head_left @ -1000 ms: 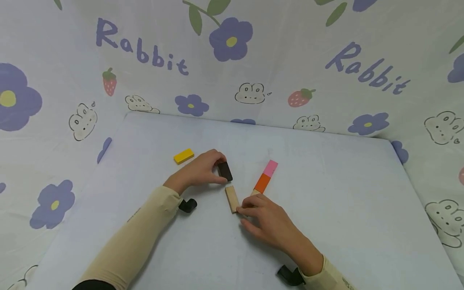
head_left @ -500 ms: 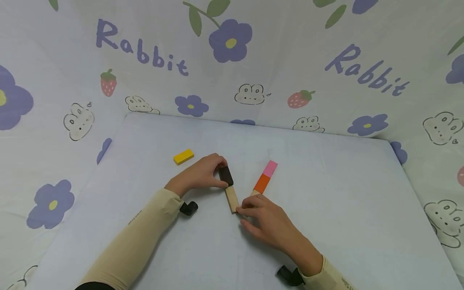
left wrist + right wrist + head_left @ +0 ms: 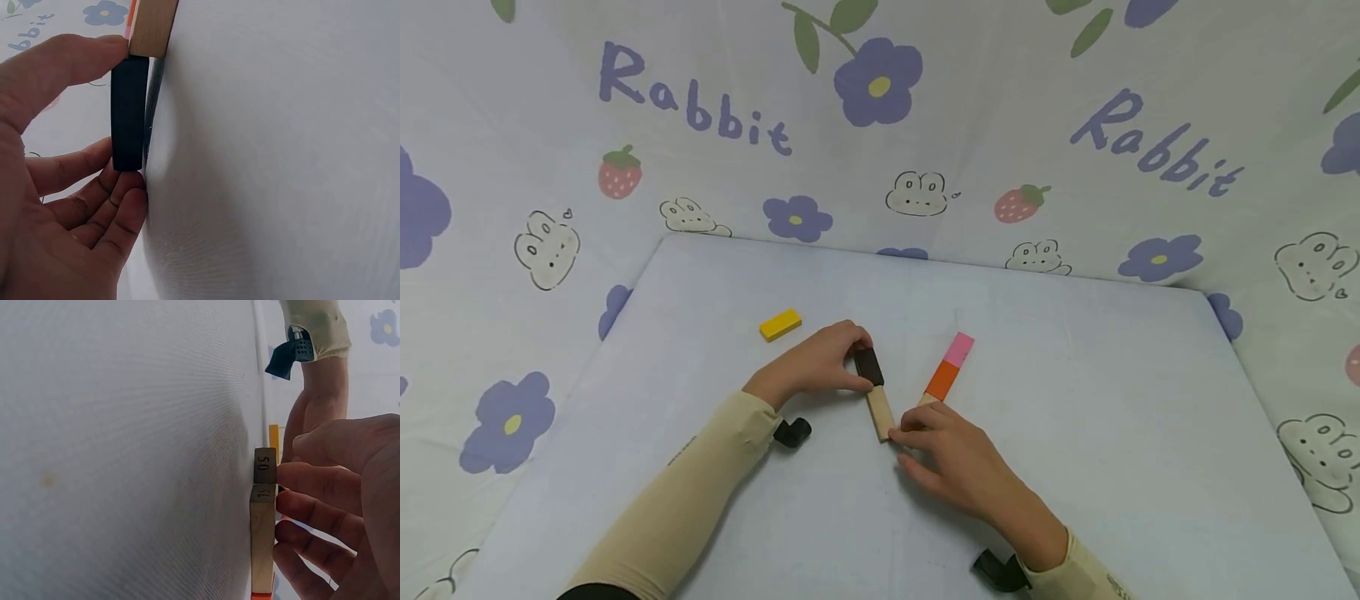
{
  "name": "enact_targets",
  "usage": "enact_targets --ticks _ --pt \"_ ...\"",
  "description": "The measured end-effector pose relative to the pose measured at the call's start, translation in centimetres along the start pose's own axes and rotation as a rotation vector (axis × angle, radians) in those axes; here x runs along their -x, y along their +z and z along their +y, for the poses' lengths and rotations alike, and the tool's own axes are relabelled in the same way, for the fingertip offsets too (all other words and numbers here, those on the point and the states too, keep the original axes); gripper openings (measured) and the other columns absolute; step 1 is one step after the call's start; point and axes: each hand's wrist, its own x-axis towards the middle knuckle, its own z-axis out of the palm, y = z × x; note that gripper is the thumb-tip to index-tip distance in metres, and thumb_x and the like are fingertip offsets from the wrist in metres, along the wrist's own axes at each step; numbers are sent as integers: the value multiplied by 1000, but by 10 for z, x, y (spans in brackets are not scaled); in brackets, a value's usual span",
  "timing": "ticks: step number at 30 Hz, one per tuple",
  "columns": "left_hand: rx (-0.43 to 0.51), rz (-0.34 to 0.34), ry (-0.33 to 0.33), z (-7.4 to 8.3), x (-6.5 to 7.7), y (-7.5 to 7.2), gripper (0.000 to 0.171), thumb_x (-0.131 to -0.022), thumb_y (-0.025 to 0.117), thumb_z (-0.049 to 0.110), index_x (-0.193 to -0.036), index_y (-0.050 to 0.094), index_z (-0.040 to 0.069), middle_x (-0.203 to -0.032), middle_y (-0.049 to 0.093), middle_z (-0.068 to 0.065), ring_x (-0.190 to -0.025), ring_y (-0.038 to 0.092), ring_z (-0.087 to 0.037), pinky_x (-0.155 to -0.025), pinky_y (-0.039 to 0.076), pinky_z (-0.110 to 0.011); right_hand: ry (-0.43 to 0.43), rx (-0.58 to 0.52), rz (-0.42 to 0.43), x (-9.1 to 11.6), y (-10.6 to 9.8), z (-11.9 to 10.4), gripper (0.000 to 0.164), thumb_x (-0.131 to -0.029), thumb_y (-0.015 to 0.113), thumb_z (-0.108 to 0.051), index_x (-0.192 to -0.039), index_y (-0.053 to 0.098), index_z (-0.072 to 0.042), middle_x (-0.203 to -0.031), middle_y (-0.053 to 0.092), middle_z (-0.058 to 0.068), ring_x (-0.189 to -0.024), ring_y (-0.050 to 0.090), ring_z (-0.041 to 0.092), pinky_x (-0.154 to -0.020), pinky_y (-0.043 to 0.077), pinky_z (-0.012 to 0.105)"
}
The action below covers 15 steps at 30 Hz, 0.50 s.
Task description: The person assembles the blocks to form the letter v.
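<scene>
In the head view my left hand (image 3: pixel 823 360) holds a small black block (image 3: pixel 869 367) between thumb and fingers. Its near end meets the far end of a natural wood block (image 3: pixel 881 413); in the left wrist view the thumb lies at the joint of the black block (image 3: pixel 128 115) and the wood block (image 3: pixel 152 28). My right hand (image 3: pixel 958 458) rests its fingertips on that wood block and on a second wood block (image 3: pixel 928 398), largely hidden under the fingers. The right wrist view shows the second block (image 3: pixel 262 544) end to end with the first, the right thumb off both.
Beyond the second wood block, an orange block (image 3: pixel 942 380) and a pink block (image 3: pixel 959 349) continue a straight row, forming a V with the other side. A yellow block (image 3: pixel 781 324) lies apart at the left on the white table (image 3: pixel 1112 417). A rabbit-print cloth (image 3: pixel 970 125) hangs behind.
My left hand has drawn the black block nearer, closing the gap to the natural wood block. My right hand has stayed in place.
</scene>
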Motion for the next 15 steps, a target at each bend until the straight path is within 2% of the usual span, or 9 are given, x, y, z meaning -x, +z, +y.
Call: enact_targets --ticks 15 --pt "-23 -35 -25 3 -1 1 61 -90 90 34 -135 62 4 -126 61 -7 -113 57 -21 -105 47 -37 8 -9 -21 3 -1 0 32 -96 83 -22 -126 83 -16 -118 67 -4 -118 58 14 -90 59 36"
